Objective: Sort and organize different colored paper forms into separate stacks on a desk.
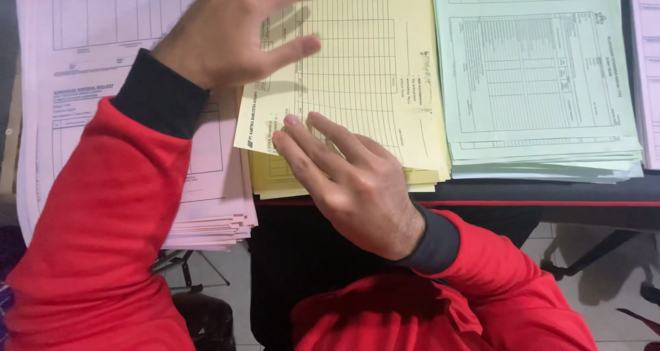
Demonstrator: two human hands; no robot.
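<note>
A stack of yellow printed forms (371, 69) lies in the middle of the black table. Its top sheet sits skewed, with the near left corner sticking out over the pink stack (89, 41) beside it. My right hand (344, 176) lies flat on the near left part of the yellow stack, fingertips pressing the top sheet. My left hand (234, 28) is above the far left side of the yellow stack with fingers spread and slightly blurred; a shadow shows under them. Neither hand grips anything. Both arms wear red sleeves with dark cuffs.
A stack of green forms (536, 76) lies right of the yellow one, and another pink stack (650, 62) shows at the far right edge. The table's front edge (550, 203) has a red stripe. Below it are tiled floor and dark stand legs (591, 255).
</note>
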